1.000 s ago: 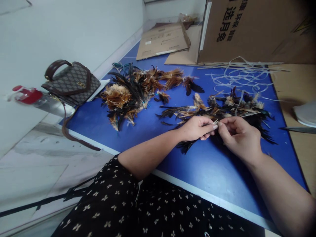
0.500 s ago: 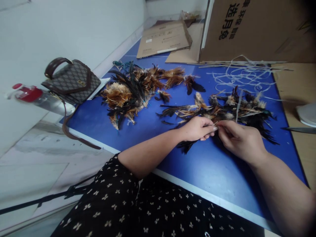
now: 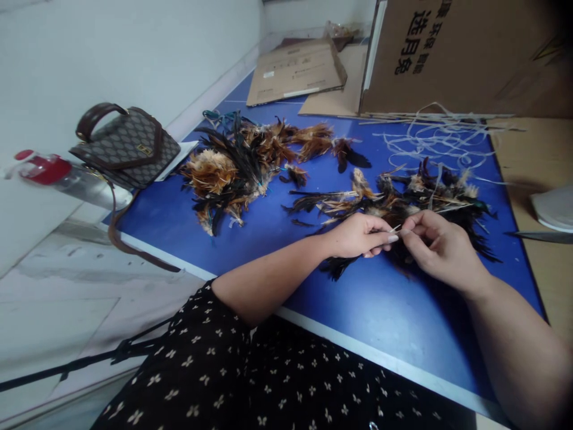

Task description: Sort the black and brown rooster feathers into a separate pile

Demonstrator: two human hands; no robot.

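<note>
My left hand [image 3: 358,235] and my right hand [image 3: 441,248] meet over the blue table [image 3: 376,298], fingertips pinched together. The left hand is closed on a small bunch of dark feathers [image 3: 338,266] whose tips fan out below the palm. The right hand pinches the pale quill ends sticking out of that bunch. Just behind both hands lies a loose heap of black and tan feathers [image 3: 430,197]. A bigger pile of brown, tan and black feathers [image 3: 242,167] lies further left.
A patterned brown handbag [image 3: 125,146] and a red-capped bottle [image 3: 49,173] sit at the table's left edge. Pale string [image 3: 439,140] is tangled at the back, before a big cardboard box [image 3: 465,54]. Flat cardboard [image 3: 295,71] lies behind. A white object [image 3: 555,206] sits far right.
The hands stay together at the same spot. The fingers of my right hand have shifted slightly on the quill ends, and the view has drifted a little.
</note>
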